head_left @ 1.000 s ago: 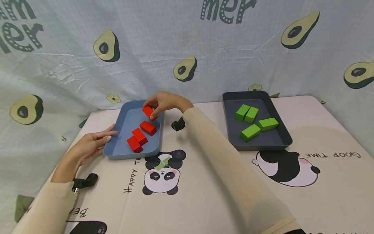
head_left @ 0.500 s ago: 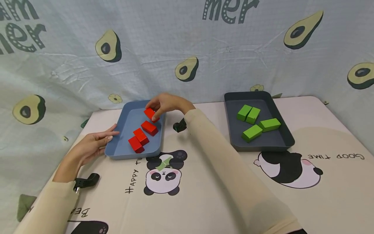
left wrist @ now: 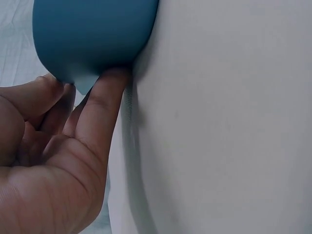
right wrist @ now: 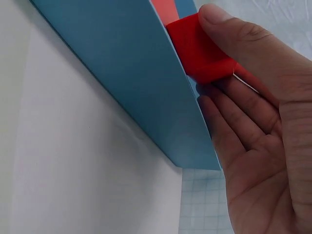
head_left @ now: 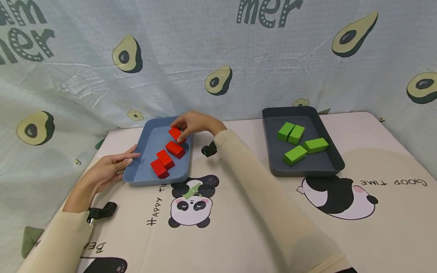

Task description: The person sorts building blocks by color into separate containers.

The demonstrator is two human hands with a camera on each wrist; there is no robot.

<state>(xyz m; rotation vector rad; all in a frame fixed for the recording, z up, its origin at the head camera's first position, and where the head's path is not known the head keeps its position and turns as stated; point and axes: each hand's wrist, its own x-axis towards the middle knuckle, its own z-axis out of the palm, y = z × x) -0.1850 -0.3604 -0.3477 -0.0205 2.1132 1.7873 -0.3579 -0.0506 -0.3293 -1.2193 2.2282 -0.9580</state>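
Observation:
My right hand (head_left: pixel 196 124) reaches over the far right corner of the blue tray (head_left: pixel 143 138) and pinches a red block (head_left: pixel 175 133) between thumb and fingers. In the right wrist view this red block (right wrist: pixel 200 48) shows just past the tray's side wall (right wrist: pixel 131 73). Three more red blocks lie in a slanting row nearer to me, the closest being a red block (head_left: pixel 159 168). At the tray's left side, my left hand (head_left: pixel 107 170) holds the edge. The left wrist view has its fingers and thumb against the tray's outer wall (left wrist: pixel 95 36).
A dark grey tray (head_left: pixel 307 172) with several green blocks (head_left: pixel 295 155) stands to the right on the panda-print tablecloth (head_left: pixel 232 227). Behind the table hangs an avocado-print cloth (head_left: pixel 177 49). Each wrist wears a black camera mount (head_left: pixel 102 211).
The right hand and its red block have come down slightly in the blue tray. My left hand stays at the tray's edge. The view has shifted a little.

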